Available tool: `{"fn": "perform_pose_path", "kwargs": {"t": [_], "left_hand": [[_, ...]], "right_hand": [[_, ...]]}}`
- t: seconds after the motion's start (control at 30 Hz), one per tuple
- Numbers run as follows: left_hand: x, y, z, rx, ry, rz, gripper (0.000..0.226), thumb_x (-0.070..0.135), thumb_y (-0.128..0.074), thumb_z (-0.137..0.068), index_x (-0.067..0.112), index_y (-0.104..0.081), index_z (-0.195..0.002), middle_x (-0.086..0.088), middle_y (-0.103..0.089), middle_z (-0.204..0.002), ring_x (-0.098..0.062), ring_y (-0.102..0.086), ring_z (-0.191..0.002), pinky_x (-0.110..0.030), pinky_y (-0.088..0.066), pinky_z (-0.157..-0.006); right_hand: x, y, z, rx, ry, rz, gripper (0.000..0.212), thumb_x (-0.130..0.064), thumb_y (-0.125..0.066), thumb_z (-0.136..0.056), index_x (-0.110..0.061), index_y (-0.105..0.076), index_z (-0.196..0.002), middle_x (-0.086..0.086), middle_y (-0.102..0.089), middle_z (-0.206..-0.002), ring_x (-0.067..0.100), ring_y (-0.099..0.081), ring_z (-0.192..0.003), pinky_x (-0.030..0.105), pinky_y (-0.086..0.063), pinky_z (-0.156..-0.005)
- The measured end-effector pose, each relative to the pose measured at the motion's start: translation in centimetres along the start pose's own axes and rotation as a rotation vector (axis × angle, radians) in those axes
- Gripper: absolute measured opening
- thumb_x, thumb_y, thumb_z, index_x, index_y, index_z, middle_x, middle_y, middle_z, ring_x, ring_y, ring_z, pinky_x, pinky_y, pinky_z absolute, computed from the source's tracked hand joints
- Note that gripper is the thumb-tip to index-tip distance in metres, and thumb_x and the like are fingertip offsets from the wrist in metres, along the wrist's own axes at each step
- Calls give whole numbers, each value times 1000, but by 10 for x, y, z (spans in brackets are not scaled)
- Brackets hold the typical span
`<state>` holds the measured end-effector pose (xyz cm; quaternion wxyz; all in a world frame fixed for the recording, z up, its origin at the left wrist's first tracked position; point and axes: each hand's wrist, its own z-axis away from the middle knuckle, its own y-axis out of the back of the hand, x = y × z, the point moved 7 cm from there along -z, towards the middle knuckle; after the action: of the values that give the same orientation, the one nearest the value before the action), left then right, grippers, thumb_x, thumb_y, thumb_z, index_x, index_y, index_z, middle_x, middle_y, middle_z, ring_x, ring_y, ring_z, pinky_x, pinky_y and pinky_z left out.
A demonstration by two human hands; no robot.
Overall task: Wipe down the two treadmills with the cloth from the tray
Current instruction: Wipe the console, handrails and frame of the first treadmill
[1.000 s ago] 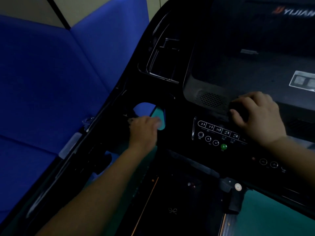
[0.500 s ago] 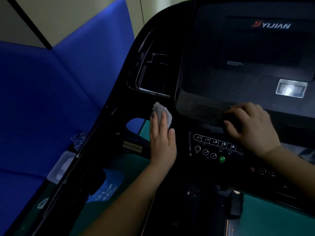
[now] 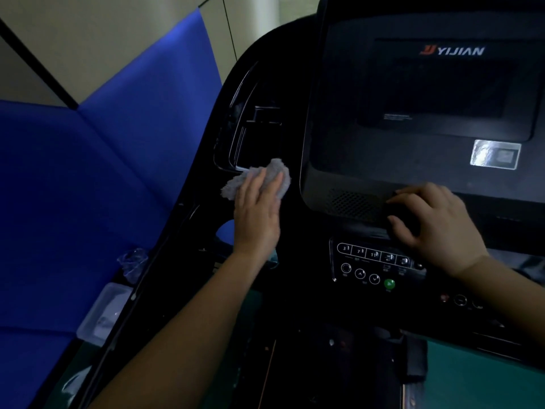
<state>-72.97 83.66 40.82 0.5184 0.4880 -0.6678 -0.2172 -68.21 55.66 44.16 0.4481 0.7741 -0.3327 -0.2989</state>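
My left hand (image 3: 256,214) lies flat, fingers straight, pressing the grey cloth (image 3: 275,169) onto the treadmill console (image 3: 339,137) — just below the side recess (image 3: 253,140), left of the dark display. My right hand (image 3: 433,225) curls over the dark ledge above the button panel (image 3: 374,264) — whether it grips anything, I cannot tell.

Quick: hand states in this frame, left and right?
Left hand: open, fingers flat, pressing the grey cloth on the console.
Right hand: closed, gripping the console's dark ledge.
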Motion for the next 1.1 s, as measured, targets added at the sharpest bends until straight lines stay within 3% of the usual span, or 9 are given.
{"fn": "perform_pose_path", "kwargs": {"t": [0.13, 0.27, 0.33, 0.73, 1.1], "left_hand": [[-55, 45, -31, 95, 189, -166, 49, 20, -37, -99, 29, -28, -146, -5, -29, -152, -26, -24, -141, -46, -28, -112], [-86, 65, -35, 172, 415, -187, 50, 25, -35, -101, 25, -23, -148, -7, -28, -153, -28, -25, -140, -48, -25, -114], [-87, 60, -33, 173, 447, -205, 51, 28, -34, -101, 25, -19, -150, -8, -25, -155, -30, -23, -141, -48, -24, -114], [-59, 49, -172, 100, 213, -206, 59, 33, -33, -100, 30, -3, -151, -6, -16, -157, -32, -24, -138, -45, -25, -111], [31, 27, -294, 87, -96, -218, 56, 26, -34, -98, 29, -14, -150, -5, -30, -150, -30, -31, -133, -45, -20, -114]], "right_hand": [[0, 0, -1, -11, -6, -3, 36, -39, -54, -85, -14, -68, -107, 8, -60, -108, 32, -54, -98, 42, -43, -85], [0, 1, -1, -8, -10, -1, 38, -40, -51, -85, -13, -68, -106, 8, -60, -107, 33, -55, -95, 42, -43, -83], [0, 0, -1, -12, -15, 4, 39, -41, -50, -85, -14, -68, -106, 8, -60, -106, 33, -55, -95, 43, -44, -83], [2, -1, -1, -14, -24, -14, 34, -40, -52, -84, -17, -67, -104, 6, -60, -106, 31, -58, -94, 44, -47, -81], [-1, 0, -1, -7, -27, -25, 31, -39, -53, -83, -20, -68, -102, 2, -61, -107, 25, -58, -97, 39, -45, -85]]}}
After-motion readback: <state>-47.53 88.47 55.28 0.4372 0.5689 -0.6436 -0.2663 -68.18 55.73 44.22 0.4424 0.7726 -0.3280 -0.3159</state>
